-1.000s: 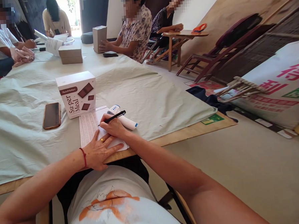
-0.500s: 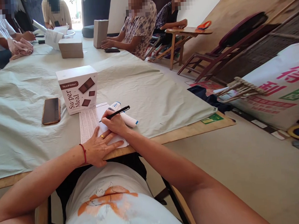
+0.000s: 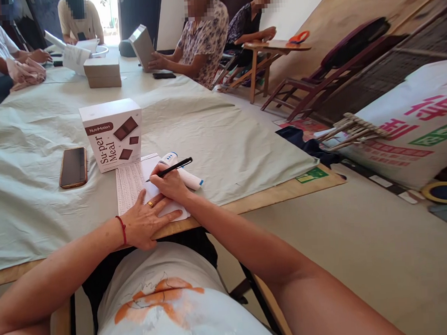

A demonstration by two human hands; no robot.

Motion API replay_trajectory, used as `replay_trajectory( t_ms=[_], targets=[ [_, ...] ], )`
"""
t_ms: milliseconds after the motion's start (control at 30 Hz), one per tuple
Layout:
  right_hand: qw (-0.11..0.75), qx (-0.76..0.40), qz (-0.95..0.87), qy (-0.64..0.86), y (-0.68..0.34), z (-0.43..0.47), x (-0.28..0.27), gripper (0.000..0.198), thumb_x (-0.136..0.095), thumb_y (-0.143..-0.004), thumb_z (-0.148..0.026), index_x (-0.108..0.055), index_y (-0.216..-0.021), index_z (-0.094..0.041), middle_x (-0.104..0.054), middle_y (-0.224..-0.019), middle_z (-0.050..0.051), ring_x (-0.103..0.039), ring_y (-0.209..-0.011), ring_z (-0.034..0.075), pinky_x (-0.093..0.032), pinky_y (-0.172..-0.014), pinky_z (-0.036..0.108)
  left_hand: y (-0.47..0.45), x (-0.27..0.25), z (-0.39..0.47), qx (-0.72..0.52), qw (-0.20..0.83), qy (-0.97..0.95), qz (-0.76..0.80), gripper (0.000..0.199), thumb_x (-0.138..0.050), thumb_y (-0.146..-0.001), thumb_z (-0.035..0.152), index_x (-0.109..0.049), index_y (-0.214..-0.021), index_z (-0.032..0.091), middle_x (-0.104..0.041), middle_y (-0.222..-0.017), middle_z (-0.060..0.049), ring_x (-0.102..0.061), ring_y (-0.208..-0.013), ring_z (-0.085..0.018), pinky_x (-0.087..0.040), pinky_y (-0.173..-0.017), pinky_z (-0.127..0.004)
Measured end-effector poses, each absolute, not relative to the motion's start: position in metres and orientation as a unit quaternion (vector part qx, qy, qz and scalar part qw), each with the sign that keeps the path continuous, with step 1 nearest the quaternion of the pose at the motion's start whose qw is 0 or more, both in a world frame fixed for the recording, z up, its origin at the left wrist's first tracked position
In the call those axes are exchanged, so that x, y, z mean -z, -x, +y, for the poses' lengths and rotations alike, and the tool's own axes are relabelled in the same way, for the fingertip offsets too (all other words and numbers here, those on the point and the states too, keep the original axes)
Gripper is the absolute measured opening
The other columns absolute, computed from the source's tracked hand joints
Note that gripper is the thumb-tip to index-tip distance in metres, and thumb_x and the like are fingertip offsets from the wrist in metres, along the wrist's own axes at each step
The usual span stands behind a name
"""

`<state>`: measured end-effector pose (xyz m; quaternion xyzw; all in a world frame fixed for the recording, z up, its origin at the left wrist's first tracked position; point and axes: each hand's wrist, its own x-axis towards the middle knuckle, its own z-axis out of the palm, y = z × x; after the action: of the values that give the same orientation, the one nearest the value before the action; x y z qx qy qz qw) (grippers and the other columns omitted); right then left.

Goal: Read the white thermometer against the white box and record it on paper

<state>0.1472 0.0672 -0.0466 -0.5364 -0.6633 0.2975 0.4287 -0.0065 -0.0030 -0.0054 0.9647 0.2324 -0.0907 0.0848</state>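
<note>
My right hand (image 3: 171, 184) grips a black pen (image 3: 175, 167), its tip down at the paper (image 3: 148, 167). The sheet's left part is covered in small rows of marks. Flat across the sheet's lower edge lies my left hand (image 3: 146, 221), fingers spread, with a ring and a red wrist cord. Just beyond my right hand is a white and blue handheld device (image 3: 190, 178), partly hidden by that hand. A white "Su-per Meal" box (image 3: 111, 136) stands upright behind the paper. Left of the box rests a phone (image 3: 73, 167).
A pale cloth (image 3: 30, 197) covers the wooden table. Farther back are a closed cardboard box (image 3: 102, 73), a dark phone (image 3: 164, 75) and a person tilting a grey box (image 3: 143, 46). Other people sit around. Right of the table are a folded chair (image 3: 327, 72) and a large printed sack (image 3: 412, 127).
The person across the table has tipped the grey box over to the left; it stood upright before. My hands and the pen keep nearly the same place on the paper. The view has shifted slightly.
</note>
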Motion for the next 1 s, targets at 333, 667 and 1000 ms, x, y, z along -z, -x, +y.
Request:
replay_trajectory(
  t_ms=[333,667,1000],
  targets=[
    [0.402,-0.290,-0.680,0.540,-0.1468,0.0659,0.0446,0.008,-0.053,-0.072,-0.030,-0.046,-0.070,-0.028,-0.061,-0.069,0.000,-0.059,-0.073,0.022,-0.050,-0.079,0.039,0.0071,0.0078,-0.0028,0.078,0.081,-0.967,0.230,0.100,-0.077,-0.069,0.025,-0.041,-0.161,0.019,-0.043,-0.162,-0.026,-0.037,-0.151,-0.048,-0.022,-0.118,-0.078],
    [0.390,-0.287,-0.687,0.541,-0.1473,0.0649,0.0426,0.007,-0.053,-0.073,-0.028,-0.045,-0.071,-0.028,-0.063,-0.072,0.001,-0.060,-0.075,0.022,-0.049,-0.080,0.039,0.0081,0.0102,-0.0027,0.079,0.078,-0.967,0.229,0.100,-0.076,-0.069,0.026,-0.039,-0.162,0.020,-0.044,-0.161,-0.026,-0.038,-0.151,-0.047,-0.021,-0.118,-0.078],
    [0.428,-0.290,-0.699,0.494,-0.1551,0.0717,0.0510,0.013,-0.052,-0.083,-0.029,-0.064,-0.086,-0.024,-0.071,-0.090,0.003,-0.065,-0.087,0.021,-0.053,-0.088,0.037,0.0093,0.0124,-0.0009,0.066,0.087,-0.968,0.225,0.100,-0.079,-0.070,0.030,-0.040,-0.162,0.020,-0.040,-0.164,-0.027,-0.032,-0.154,-0.050,-0.020,-0.117,-0.080]
  ],
)
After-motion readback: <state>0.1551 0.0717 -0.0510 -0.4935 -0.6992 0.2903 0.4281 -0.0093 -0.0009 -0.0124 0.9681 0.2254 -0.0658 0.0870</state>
